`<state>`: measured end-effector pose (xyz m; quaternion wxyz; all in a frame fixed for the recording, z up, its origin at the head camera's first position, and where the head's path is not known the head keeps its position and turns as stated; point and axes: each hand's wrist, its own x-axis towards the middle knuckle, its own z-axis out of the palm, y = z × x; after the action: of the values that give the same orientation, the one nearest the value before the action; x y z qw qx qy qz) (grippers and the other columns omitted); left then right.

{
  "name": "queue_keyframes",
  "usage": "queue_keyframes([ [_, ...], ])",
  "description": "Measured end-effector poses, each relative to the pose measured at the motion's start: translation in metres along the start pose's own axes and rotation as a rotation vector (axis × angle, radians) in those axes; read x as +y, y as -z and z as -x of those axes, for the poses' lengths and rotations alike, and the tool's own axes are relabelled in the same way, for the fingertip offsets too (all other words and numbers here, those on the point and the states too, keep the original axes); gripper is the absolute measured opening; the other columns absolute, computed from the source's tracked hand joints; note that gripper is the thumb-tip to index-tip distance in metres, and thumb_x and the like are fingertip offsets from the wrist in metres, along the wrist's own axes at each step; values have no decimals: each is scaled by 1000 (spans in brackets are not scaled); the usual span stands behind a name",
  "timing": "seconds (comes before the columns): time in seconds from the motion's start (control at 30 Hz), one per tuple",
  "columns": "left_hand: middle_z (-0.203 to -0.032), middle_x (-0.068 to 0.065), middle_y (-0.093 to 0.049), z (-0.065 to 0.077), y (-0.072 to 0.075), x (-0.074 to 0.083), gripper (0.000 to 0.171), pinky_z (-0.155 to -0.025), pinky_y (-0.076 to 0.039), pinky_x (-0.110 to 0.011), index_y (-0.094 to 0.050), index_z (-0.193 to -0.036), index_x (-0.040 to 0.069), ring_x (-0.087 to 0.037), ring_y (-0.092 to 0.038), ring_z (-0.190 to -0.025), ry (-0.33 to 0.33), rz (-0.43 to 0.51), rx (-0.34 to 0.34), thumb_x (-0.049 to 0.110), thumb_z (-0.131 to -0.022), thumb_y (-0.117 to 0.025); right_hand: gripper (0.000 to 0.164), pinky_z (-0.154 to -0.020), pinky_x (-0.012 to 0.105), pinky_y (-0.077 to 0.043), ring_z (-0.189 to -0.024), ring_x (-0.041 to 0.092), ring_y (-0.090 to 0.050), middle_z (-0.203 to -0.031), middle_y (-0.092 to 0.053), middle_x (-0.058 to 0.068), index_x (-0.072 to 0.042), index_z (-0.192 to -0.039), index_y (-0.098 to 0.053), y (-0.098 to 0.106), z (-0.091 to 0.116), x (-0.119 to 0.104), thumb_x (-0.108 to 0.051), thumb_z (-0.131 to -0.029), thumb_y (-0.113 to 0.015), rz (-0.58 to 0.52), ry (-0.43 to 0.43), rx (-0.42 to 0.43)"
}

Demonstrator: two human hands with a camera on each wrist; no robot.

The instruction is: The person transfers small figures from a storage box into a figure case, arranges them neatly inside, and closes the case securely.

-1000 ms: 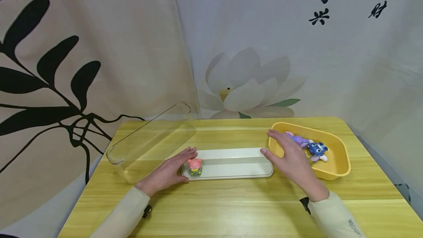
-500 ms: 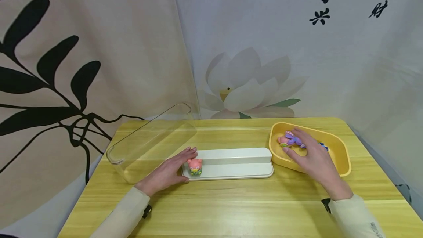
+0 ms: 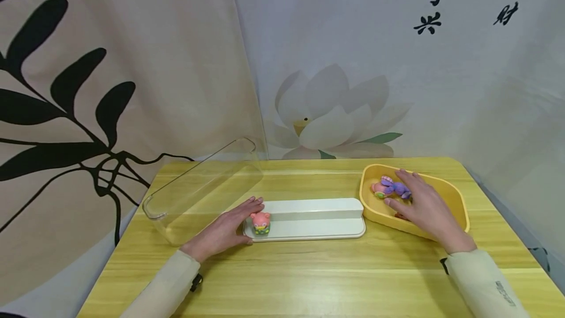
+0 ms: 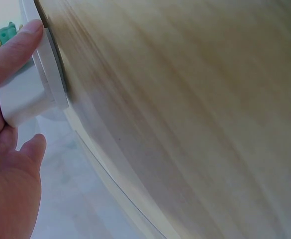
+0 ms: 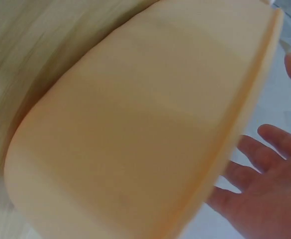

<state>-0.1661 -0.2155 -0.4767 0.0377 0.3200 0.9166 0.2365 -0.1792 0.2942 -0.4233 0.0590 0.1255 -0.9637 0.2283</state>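
Note:
My left hand (image 3: 227, 229) holds the left end of a long white stepped tray (image 3: 318, 229). Its thumb lies on the tray's edge in the left wrist view, with other fingers around the end. A small pink toy figure (image 3: 261, 222) with a green lower part stands on that end. My right hand (image 3: 425, 210) is over a yellow bin (image 3: 456, 200), fingers spread and apparently holding nothing. Inside the bin, beside its fingers, lie a purple toy figure (image 3: 399, 189) and a pink one (image 3: 378, 189). Something reddish-brown shows under the thumb; the hand covers the rest.
A clear plastic cover (image 3: 205, 185) rests at an angle on the wooden table (image 3: 309, 283), behind and left of the left hand. The yellow bin adjoins the tray's right end. A printed cloth (image 3: 198, 63) hangs behind the table.
My right hand has moved right from the tray's right end to over the bin. It now covers the blue toy seen earlier, and the pink and purple toys are uncovered. My left hand stays put.

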Motion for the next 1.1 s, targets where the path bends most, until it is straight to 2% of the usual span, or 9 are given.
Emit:
queue_keyframes([
  [0.23, -169, -2, -30, 0, 0, -1, 92, -120, -37, -48, -44, -157, 11, -26, -27, -155, 4, -2, -11, 13, -78, -91, 90, -111, 76, -30, -144, 58, -29, -159, -36, 31, 2, -158, -35, -5, -11, 10, -51, -95, -72, 38, -26, -74],
  [0.43, -169, -4, -31, 1, 0, -1, 92, -120, -37, -49, -45, -157, 11, -27, -28, -155, -5, 0, -5, 13, -78, -92, 90, -108, 74, -36, -138, 57, -40, -156, -40, 32, 2, -158, -35, -11, -19, 17, -47, -94, -74, 29, -39, -100],
  [0.77, -169, -2, -30, 1, 0, 0, 93, -120, -36, -48, -44, -158, 13, -26, -28, -155, 1, -5, -5, 14, -78, -92, 79, -101, 68, -46, -126, 50, -55, -143, -55, 30, 0, -153, -43, -15, -23, 25, -42, -95, -76, -14, -24, -118],
  [1.1, -168, -6, -33, 0, -2, -2, 94, -117, -40, -50, -45, -157, 11, -30, -31, -153, -43, -22, 25, 13, -76, -93, 74, -99, 68, -47, -120, 50, -59, -137, -59, 31, 5, -149, -47, -20, -30, 35, -36, -94, -78, 3, 4, -128],
])
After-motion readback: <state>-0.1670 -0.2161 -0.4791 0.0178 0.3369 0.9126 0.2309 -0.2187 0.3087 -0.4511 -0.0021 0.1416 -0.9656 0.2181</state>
